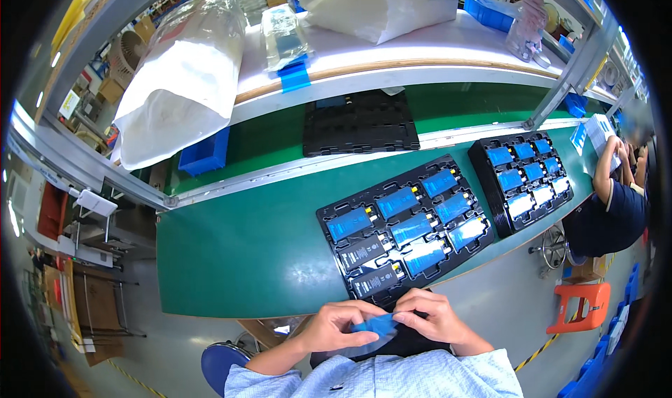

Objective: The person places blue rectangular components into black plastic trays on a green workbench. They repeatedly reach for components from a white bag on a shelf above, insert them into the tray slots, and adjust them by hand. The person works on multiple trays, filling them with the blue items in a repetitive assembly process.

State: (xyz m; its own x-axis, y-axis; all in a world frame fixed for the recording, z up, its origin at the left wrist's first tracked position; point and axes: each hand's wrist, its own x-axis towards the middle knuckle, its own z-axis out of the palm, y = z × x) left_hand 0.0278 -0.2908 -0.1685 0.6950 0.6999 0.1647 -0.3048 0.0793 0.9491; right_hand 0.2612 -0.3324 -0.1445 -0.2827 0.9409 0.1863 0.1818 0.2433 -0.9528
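A thin piece of blue film [379, 326] is pinched between the fingers of my left hand [337, 328] and my right hand [432, 316], in front of my body at the bench's near edge. Just beyond lies a black plastic tray [448, 165] with flat battery packs in its pockets. Several packs [397, 203] have a blue face. Two at the left near side, one of them this dark battery pack [376, 281], show a black printed face. Whether anything lies under the film in my fingers is hidden.
A stack of black trays [485, 188] with blue-faced packs stands to the right on the green bench [231, 258]. Another black tray [360, 126] lies beyond a metal rail. A shelf [420, 55] overhangs the back, holding a white bag [175, 97]. A seated person [623, 209] is at right.
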